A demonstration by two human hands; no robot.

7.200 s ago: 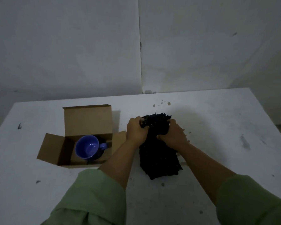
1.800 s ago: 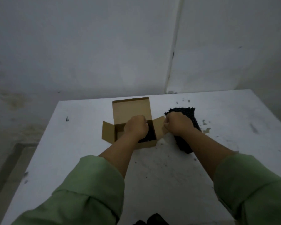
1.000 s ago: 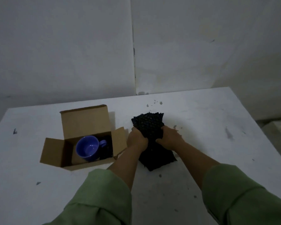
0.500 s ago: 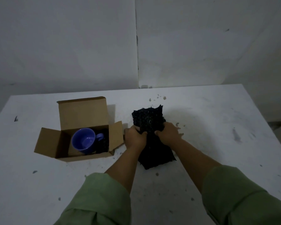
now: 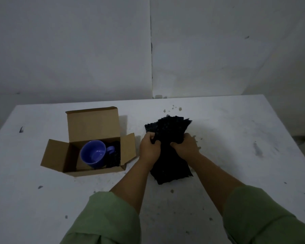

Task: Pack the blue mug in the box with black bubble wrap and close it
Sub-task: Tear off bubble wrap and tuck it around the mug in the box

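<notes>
Your 2 hands, the left hand (image 5: 149, 148) and the right hand (image 5: 184, 147), are both clenched on the stack of black bubble wrap (image 5: 171, 162) lying on the tabletop (image 5: 236, 155), fingers bunching it near its middle. The blue mug (image 5: 93, 154) sits upright inside the open cardboard box (image 5: 93, 124) at your 10 o'clock, with some black wrap (image 5: 114, 160) already tucked beside its handle. The wrap looks light, soft and springy, so it should crumple easily; pinch 1 sheet at an edge if you need to peel it off. The mug is likely hard and fragile, so pad the gaps rather than press on it. The box flaps stand open at 9, 12 and 3 o'clock; the 3 o'clock flap is just beside your left hand. The tabletop toward 2 o'clock is open.
</notes>
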